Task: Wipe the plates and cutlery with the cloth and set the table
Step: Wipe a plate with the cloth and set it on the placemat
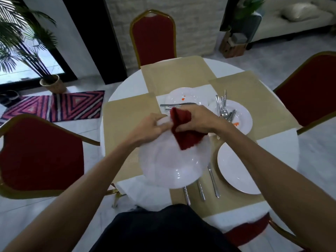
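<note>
Cloth (183,132) in right hand (197,119) presses plate (171,164) held by left hand (151,128).

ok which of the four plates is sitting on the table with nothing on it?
The near-right plate. The far plate and far-right plate carry cutlery and orange smears; the held plate is under the cloth.

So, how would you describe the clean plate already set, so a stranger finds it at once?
On the round white table, find the tan placemat nearest the person. The set plate lies flat on the mat's right part, cutlery on its left. Unlike the far plate and the right-hand plate, it carries no orange stains or cutlery, and the left hand holds the fourth plate.
</note>
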The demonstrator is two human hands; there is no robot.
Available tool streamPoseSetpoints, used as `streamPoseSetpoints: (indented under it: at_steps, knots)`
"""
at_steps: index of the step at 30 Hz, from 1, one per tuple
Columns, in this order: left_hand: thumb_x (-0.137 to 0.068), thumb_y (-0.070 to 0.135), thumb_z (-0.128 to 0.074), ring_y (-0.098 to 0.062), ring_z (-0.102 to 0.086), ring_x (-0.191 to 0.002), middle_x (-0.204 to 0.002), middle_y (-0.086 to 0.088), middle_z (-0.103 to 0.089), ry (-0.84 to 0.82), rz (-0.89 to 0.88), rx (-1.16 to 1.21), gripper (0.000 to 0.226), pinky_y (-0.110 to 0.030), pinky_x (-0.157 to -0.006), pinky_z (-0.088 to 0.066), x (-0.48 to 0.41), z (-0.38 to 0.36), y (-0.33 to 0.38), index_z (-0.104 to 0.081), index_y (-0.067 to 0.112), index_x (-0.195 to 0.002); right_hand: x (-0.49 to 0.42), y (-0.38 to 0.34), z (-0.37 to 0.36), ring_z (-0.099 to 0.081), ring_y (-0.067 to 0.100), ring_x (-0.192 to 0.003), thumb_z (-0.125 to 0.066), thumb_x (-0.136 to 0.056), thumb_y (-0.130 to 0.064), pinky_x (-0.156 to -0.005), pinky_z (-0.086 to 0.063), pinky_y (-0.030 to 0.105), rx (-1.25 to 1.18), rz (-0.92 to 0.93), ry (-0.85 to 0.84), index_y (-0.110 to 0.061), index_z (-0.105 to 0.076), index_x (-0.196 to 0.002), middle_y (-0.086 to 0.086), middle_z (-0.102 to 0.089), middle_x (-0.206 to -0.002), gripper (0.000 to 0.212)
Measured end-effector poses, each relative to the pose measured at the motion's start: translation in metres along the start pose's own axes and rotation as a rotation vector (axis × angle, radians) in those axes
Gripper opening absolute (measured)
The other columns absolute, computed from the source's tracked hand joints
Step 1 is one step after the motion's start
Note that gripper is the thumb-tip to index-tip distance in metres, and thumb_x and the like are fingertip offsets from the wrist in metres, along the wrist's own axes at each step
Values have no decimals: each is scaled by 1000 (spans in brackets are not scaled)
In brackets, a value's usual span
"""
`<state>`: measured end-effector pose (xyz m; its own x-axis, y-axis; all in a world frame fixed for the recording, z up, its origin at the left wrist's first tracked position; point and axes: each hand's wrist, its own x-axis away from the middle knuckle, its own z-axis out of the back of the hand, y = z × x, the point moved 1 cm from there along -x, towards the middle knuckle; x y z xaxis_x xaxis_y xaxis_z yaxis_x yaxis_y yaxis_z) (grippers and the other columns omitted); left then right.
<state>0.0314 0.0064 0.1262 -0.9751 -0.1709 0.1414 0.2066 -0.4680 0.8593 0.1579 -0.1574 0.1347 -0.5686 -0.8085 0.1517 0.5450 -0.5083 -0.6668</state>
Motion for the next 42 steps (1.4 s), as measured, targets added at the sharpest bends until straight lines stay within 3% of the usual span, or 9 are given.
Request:
streamPoseSetpoints:
  at_steps: [4,9,12,16,19,23,30,36,42]
  knots:
    - [-99,28,-63,-19,-71,-79,-92,-8,-77,199,38,137,19,-48,-80,-58,8,17,-9,-76,14,-101,23,39,-29,-73,10,-84,-91,-70,-38,-81,-60,30,-472,-251,259,-23,-72,-96,-11,-76,-89,36]
    - [-96,39,-63,-23,-74,-85,-90,0,-77,398,147,239,15,-49,-81,-61,19,8,-18,-75,31,-94,61,33,-103,-71,14,-69,-86,-82,-26,-51,-53,17,-989,-585,602,-12,-73,-94,-3,-74,-79,23]
    - [-97,43,-59,-15,-71,-88,-93,8,-75,579,190,291,14,-42,-82,-60,25,-6,-15,-71,35,-98,62,21,-156,-75,26,-77,-90,-70,-48,-69,-64,41,-1296,-803,600,-9,-75,-95,11,-78,-90,49]
    - [-102,41,-53,-3,-64,-84,-92,13,-67,861,261,557,17,-31,-81,-53,34,-36,-12,-67,32,-96,47,-5,-187,-72,30,-79,-84,-80,-41,-56,-57,34,-1590,-911,521,-6,-69,-106,14,-76,-100,46]
    - [-104,37,-51,-5,-65,-98,-106,13,-68,938,314,777,27,-34,-94,-54,50,-43,-26,-63,24,-123,46,-6,-173,-75,32,-78,-87,-78,-33,-63,-62,40,-1414,-846,476,-4,-72,-102,15,-78,-93,41]
    - [-96,36,-62,-31,-68,-114,-125,-8,-71,483,357,960,41,-53,-94,-56,56,-13,-72,-62,19,-133,49,16,-117,-72,16,-60,-88,-75,-28,-56,-61,31,-937,-709,356,-10,-73,-90,5,-76,-77,28]
    - [-98,32,-64,-20,-74,-86,-90,3,-77,219,235,347,16,-35,-72,-59,39,59,-79,-74,22,-105,-10,-16,-62,-69,22,-91,-87,-71,-43,-84,-57,37,-39,-376,-51,-19,-71,-101,1,-74,-97,42]
    - [-99,29,-63,-8,-73,-81,-89,9,-75,557,221,444,15,-24,-65,-59,18,101,-104,-72,22,-109,-42,-29,-119,-71,13,-85,-86,-75,-39,-80,-58,31,-623,-533,431,-23,-72,-97,-4,-78,-95,31]
    - [-104,40,-40,-20,-54,-127,-142,2,-55,833,584,675,50,-41,-109,-46,2,49,-145,-41,22,-150,-64,-37,-193,-71,19,-80,-73,-83,-34,-78,-60,34,-866,-802,464,-22,-65,-91,-2,-73,-84,17]
